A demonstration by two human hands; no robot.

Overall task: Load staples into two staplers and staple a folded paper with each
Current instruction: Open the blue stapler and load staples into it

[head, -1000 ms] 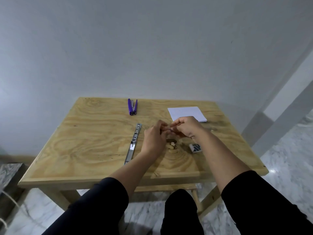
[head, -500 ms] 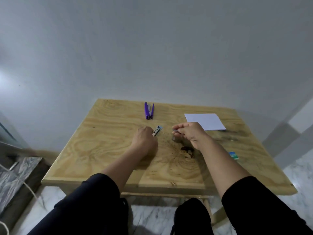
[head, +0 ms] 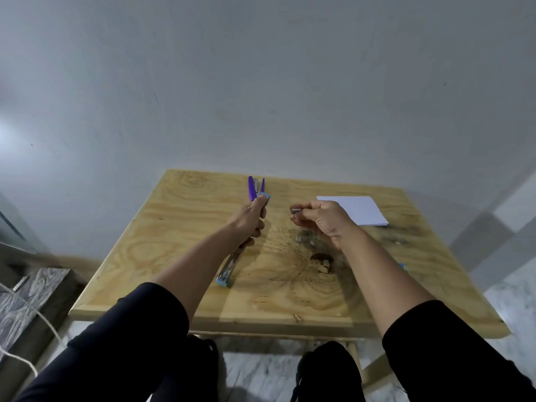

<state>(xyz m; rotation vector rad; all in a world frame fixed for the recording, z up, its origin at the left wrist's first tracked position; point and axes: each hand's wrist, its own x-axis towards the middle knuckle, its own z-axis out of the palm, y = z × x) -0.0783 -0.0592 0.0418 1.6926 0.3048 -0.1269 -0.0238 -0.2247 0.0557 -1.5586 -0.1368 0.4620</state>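
A blue stapler (head: 230,266) lies unfolded flat on the wooden table (head: 179,250), its metal rail showing. My left hand (head: 251,221) grips it around the middle. My right hand (head: 320,220) hovers over the table to the right and pinches a small strip of staples (head: 295,211) between thumb and fingers. A purple stapler (head: 255,188) lies half open at the table's far edge, just beyond my left hand. The folded white paper (head: 358,209) lies at the far right. A few loose staple pieces (head: 303,238) lie under my right hand.
A dark knot (head: 322,261) marks the table's middle. A small blue staple box (head: 403,267) peeks out behind my right forearm. A grey wall rises close behind the table. A marbled block (head: 26,297) and a white cord (head: 34,314) lie on the floor to the left.
My hands came apart: the left went left and took hold of the blue stapler, the right stayed up with the staple strip. The camera view shifted left.
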